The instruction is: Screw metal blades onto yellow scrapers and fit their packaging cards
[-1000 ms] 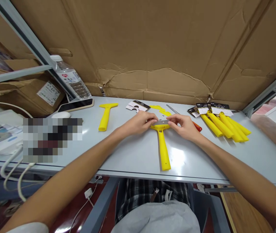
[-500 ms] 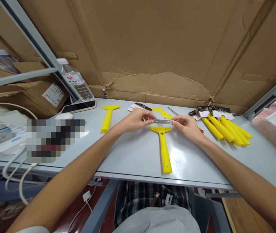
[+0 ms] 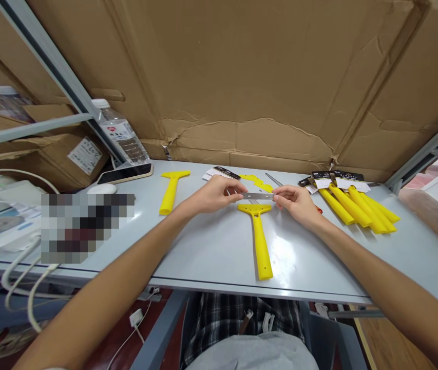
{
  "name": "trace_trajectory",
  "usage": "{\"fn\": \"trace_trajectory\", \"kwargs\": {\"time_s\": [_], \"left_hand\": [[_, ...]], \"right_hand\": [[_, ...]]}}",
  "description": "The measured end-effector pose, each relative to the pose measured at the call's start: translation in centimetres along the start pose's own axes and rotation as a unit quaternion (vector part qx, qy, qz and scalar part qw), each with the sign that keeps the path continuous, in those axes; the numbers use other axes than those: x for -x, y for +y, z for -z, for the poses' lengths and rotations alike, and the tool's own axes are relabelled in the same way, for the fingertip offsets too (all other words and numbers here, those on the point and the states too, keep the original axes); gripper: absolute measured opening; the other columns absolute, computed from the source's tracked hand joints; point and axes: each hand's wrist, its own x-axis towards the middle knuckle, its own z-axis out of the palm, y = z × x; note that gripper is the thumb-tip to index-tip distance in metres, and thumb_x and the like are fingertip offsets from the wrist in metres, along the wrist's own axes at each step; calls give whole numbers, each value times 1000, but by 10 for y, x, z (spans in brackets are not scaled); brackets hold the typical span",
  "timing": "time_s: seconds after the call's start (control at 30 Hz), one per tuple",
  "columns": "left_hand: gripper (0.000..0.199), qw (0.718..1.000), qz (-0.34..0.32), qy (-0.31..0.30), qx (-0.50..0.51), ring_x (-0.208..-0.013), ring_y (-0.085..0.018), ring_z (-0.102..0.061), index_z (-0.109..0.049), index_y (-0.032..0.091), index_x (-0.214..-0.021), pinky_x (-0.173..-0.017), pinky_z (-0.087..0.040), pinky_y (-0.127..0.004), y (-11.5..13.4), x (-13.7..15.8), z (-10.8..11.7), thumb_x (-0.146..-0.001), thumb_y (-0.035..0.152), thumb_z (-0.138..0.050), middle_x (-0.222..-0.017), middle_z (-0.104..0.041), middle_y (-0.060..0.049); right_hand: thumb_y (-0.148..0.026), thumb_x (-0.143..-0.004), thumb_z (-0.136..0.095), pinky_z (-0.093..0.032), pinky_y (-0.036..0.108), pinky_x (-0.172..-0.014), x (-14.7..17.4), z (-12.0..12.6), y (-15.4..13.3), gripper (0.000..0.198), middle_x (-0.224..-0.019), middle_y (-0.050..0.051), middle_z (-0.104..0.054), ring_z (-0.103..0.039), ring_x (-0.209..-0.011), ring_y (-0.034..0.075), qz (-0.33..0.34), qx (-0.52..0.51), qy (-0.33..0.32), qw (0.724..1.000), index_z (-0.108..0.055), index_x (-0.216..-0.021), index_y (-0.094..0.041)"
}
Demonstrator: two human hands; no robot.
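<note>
Drawn away from the head of the yellow scraper (image 3: 262,241) since a second earlier, the metal blade (image 3: 258,196) was stretched between the left hand (image 3: 215,196) and the right hand (image 3: 298,204), each clamped on one end with thumb and fingers. It hung just beyond the scraper's head, apart from it. That scraper lay on the glossy pale table (image 3: 211,257), handle toward the near edge. Farther back lay a notched yellow strip (image 3: 257,181), some cards (image 3: 224,173) and a thin metal tool (image 3: 273,179). Another scraper (image 3: 169,194) lay to the left; yellow handles (image 3: 359,209) with black-and-white cards lay bunched at right, unmoved. At the back left stood a labelled clear bottle (image 3: 122,137), near a phone (image 3: 128,173); beyond the metal post (image 3: 67,82) sat a cardboard box (image 3: 49,156). Cardboard sheeting (image 3: 234,72) walled the back.
</note>
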Motion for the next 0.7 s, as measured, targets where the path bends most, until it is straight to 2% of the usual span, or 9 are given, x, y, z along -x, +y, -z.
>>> {"fn": "trace_trajectory", "kwargs": {"time_s": [0.17,0.3,0.47,0.6,0.7], "left_hand": [[20,1000,3,-8,21,-79,-19,-72,-79,20,-105,-75,-58,-34,3,1,0,-94,32,-67,-93,-82,-6],[21,998,13,-19,51,-78,-19,-74,-77,19,-105,-73,-59,-33,-1,0,-3,-94,35,-69,-92,-81,-7],[23,991,33,-51,117,-83,-19,-76,-78,17,-101,-74,-59,-31,-2,-1,-14,-87,36,-78,-94,-82,-9],[23,960,100,-50,258,-76,-17,-74,-74,17,-94,-74,-59,-31,16,0,-30,-86,36,-83,-88,-80,-7],[25,930,111,-26,349,-69,-15,-70,-70,17,-88,-71,-57,-30,29,2,-44,-86,39,-83,-78,-77,-5]], "right_hand": [[-60,-69,-91,-56,29,-69,1,1,-2,56,-86,6,-74,-63,-68,11,-11,-16,-23,1000,-75,-99,-15],[-62,-70,-91,-54,28,-69,0,2,1,62,-81,5,-72,-64,-67,11,-33,-50,-46,997,-71,-104,-14],[-56,-63,-98,-54,26,-69,-1,1,-2,75,-78,0,-68,-65,-71,12,-52,-152,-3,987,-67,-118,-15],[-48,-58,-102,-56,28,-76,4,-9,-9,73,-85,2,-72,-70,-81,14,-70,-229,-2,971,-66,-112,-15],[-44,-62,-100,-54,26,-75,10,-17,-10,59,-89,4,-73,-69,-81,13,-60,-222,-44,972,-71,-104,-14]]}}
